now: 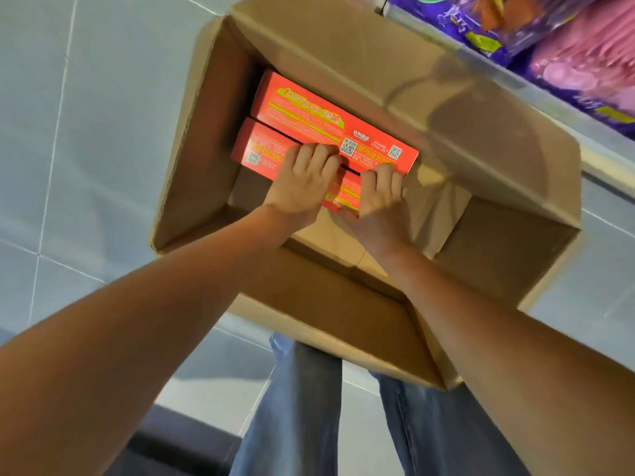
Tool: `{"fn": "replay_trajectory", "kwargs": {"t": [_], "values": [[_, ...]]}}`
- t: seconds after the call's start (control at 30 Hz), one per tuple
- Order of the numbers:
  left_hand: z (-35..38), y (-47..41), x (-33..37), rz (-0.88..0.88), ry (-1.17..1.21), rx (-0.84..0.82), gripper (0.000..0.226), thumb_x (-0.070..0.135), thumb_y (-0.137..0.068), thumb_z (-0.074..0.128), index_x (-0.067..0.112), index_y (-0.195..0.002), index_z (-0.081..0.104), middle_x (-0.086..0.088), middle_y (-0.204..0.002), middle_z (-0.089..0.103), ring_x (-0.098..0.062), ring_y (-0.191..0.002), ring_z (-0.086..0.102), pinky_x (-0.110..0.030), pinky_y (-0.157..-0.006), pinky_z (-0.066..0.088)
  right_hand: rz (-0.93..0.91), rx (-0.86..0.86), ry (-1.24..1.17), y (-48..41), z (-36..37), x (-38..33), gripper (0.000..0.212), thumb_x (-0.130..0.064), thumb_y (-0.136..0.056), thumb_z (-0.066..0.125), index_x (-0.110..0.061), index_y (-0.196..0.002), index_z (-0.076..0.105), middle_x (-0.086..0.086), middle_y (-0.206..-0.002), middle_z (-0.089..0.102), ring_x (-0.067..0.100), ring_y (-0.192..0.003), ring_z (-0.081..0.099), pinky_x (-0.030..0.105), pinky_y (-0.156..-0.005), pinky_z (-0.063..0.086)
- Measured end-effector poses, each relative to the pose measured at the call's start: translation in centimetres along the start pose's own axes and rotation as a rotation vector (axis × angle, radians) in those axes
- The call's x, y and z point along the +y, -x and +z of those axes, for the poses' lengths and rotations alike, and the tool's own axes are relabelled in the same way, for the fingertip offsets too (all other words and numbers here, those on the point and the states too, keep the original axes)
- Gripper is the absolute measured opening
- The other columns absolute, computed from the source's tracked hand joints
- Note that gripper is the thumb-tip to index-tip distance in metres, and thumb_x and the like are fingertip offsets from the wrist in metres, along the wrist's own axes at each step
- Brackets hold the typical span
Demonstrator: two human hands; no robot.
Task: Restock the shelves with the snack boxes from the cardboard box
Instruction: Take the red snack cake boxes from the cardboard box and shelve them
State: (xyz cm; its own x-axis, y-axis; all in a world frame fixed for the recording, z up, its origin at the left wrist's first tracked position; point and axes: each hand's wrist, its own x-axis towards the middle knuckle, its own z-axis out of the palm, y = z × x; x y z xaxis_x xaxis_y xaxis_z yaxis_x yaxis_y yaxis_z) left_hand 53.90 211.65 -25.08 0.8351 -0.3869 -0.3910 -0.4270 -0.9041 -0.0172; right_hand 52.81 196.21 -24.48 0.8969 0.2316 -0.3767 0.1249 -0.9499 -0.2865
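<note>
An open cardboard box (206, 139) stands on the tiled floor below me, its flaps spread. Two long red snack boxes lie side by side at its far-left end: the far snack box (309, 111) with QR codes on it, and the near snack box (261, 149). Both of my hands reach down into the cardboard box. My left hand (302, 182) grips the near snack box with its fingers curled into the gap between the two. My right hand (379, 192) grips the same box further right, fingers hooked over its far edge.
A white shelf edge (584, 132) runs along the upper right, carrying purple and pink packaged goods (567, 53). Grey floor tiles (86, 132) surround the box. My legs in blue jeans (302, 407) stand just behind the box's near flap.
</note>
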Motion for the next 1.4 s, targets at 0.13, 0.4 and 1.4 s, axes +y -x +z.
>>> {"fn": "replay_trajectory", "kwargs": {"t": [0.13,0.4,1.4], "values": [[0.1,-0.4,0.6,0.022,0.032,-0.012,0.021,0.021,-0.086,0.048,0.012,-0.097,0.063,-0.005,-0.097,0.067,-0.023,-0.08,0.064,-0.031,-0.075,0.053,-0.074,-0.07,0.114,0.8,0.2,0.1,0.075,-0.043,-0.054,0.087,-0.004,-0.109,0.055,0.016,-0.107,0.059,0.03,-0.094,0.058,0.037,-0.075,0.049],[-3.6,-0.6,1.1,0.032,0.074,-0.188,0.047,0.015,-0.077,0.061,0.007,-0.122,0.051,-0.011,-0.123,0.054,-0.029,-0.111,0.055,-0.038,-0.101,0.041,-0.054,-0.127,0.17,1.5,-2.5,0.2,0.066,-0.024,-0.058,0.086,-0.005,-0.113,0.054,0.013,-0.109,0.056,0.027,-0.099,0.055,0.032,-0.072,0.05],[-54.6,14.7,-0.5,0.177,0.598,-0.423,0.069,0.057,-0.074,0.064,0.036,-0.137,0.044,0.011,-0.12,0.059,-0.011,-0.108,0.056,-0.029,-0.094,0.046,0.046,-0.376,-0.553,18.0,-51.9,-6.5,0.047,-0.018,-0.077,0.073,-0.015,-0.121,0.054,0.008,-0.11,0.051,0.023,-0.104,0.051,0.04,-0.093,0.045]]}}
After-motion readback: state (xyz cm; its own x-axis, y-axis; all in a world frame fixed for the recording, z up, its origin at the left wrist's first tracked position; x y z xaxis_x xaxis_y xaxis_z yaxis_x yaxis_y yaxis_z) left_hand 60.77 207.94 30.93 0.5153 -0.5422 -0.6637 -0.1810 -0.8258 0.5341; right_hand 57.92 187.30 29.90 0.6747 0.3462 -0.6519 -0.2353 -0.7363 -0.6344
